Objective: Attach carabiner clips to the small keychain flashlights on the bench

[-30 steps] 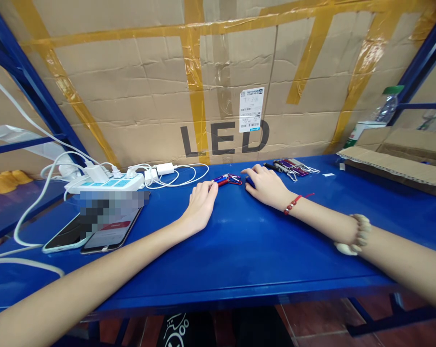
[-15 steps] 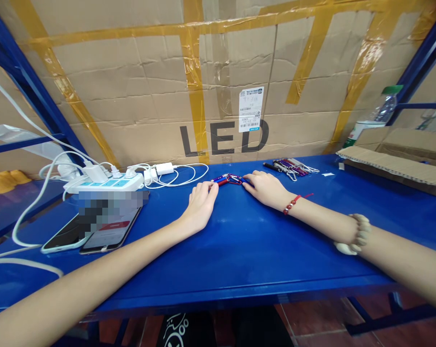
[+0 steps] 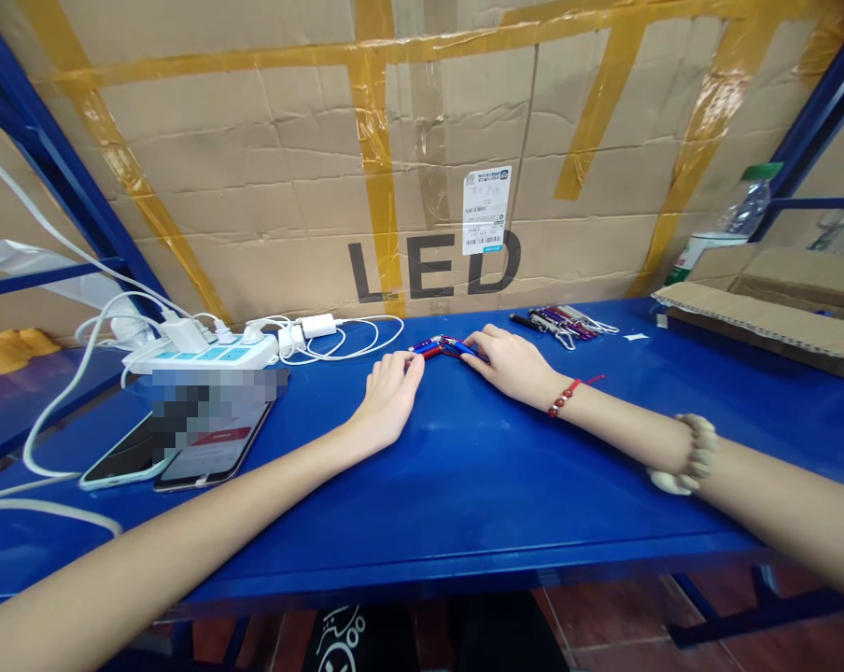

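Note:
Several small pen-shaped metal tubes with clips lie between my hands in the middle of the blue table. My left hand (image 3: 389,399) rests at their left side, fingers bent together round the near end of a red tube (image 3: 431,352). From the right, my right hand (image 3: 513,362) has its thumb and fingers closed on a blue tube (image 3: 459,348). Part of that tube is hidden under the fingers. Farther right, apart from my hands, lies a pile of similar tubes with silver clips (image 3: 569,324), among them purple, red and black ones.
On the left are a white power strip (image 3: 254,352) with cables and two phones (image 3: 216,439). An open cardboard box (image 3: 765,313) stands at the right, with a plastic bottle (image 3: 748,205) behind it. A large taped carton (image 3: 288,187) walls off the back.
My right hand has shifted slightly left and up, and the blue tube in its fingers now lies angled across the others. My left hand has stayed in place.

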Available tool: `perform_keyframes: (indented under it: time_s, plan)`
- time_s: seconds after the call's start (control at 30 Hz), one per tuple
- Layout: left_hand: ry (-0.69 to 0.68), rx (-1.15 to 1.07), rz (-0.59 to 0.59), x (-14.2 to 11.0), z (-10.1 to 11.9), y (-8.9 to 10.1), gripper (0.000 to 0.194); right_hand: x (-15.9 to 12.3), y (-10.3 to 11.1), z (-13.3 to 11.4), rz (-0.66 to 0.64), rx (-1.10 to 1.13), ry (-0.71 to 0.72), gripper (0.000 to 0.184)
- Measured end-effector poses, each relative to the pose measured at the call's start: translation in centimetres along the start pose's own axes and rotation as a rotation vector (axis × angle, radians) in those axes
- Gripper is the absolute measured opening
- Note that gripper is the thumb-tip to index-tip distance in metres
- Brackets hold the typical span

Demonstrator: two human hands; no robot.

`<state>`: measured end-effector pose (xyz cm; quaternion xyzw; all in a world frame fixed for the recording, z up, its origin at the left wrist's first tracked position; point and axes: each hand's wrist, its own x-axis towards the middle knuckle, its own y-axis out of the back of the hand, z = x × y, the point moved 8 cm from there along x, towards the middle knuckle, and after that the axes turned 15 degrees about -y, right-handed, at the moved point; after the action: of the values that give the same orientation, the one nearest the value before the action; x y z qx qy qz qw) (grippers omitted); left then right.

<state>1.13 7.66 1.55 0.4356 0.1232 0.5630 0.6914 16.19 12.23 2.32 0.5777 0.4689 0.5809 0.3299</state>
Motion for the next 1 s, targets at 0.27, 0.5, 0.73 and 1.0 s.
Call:
perform_keyframes:
  time_s: [0.27, 0.5, 0.73, 1.0]
  plan:
    - [-0.003, -0.008, 0.002, 0.0, 0.0, 0.0, 0.038, 0.0, 0.4, 0.1, 0.062, 0.07, 0.011, 0.022]
    - [-0.006, 0.013, -0.019, 0.0, 0.2, 0.0, 0.036, 0.0, 0.9, 0.0, 0.094, 0.174, 0.032, 0.019]
    - [-0.007, 0.009, -0.015, 0.0, 0.2, 0.0, 0.038, -0.1, 1.0, -0.4, 0.04, 0.195, 0.039, 0.02]
    - [-0.011, 0.009, -0.008, 0.0, 0.1, 0.0, 0.038, -0.4, 1.1, -0.8, 0.056, 0.195, 0.095, 0.02]
